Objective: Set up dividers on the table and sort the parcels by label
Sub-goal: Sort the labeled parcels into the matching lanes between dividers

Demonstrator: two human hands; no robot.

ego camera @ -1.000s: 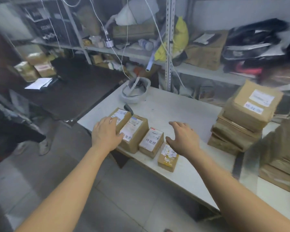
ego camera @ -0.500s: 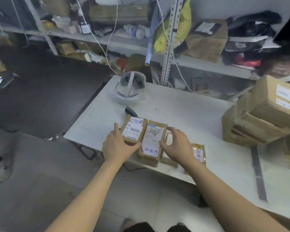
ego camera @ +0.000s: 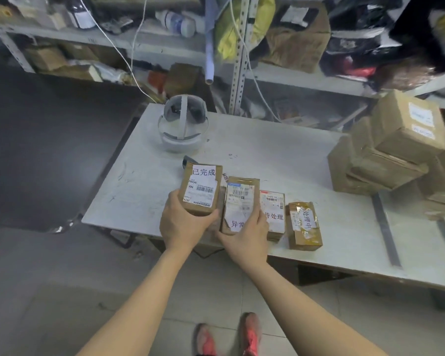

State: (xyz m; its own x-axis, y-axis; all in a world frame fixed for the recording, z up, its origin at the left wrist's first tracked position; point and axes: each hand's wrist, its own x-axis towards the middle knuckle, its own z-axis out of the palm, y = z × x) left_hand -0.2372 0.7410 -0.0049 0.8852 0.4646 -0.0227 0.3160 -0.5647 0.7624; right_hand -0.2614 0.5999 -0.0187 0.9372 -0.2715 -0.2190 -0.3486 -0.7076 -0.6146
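Several small brown parcels with white labels stand in a row near the front edge of the white table (ego camera: 280, 160). My left hand (ego camera: 181, 222) grips the leftmost parcel (ego camera: 201, 188), lifted and tilted toward me. My right hand (ego camera: 247, 235) grips the second parcel (ego camera: 239, 201) at its lower end. To the right sit a third parcel (ego camera: 272, 209) and a tape-wrapped fourth parcel (ego camera: 303, 226), both untouched.
A white headset (ego camera: 181, 127) lies at the table's back left, with a small dark object (ego camera: 188, 160) behind the parcels. A stack of larger cardboard boxes (ego camera: 385, 155) fills the right side. Dark strips (ego camera: 385, 227) lie on the right. Cluttered shelves (ego camera: 242, 60) stand behind.
Both hands have closed round the two leftmost parcels and raised them from the table. The camera has moved closer and tilted down.
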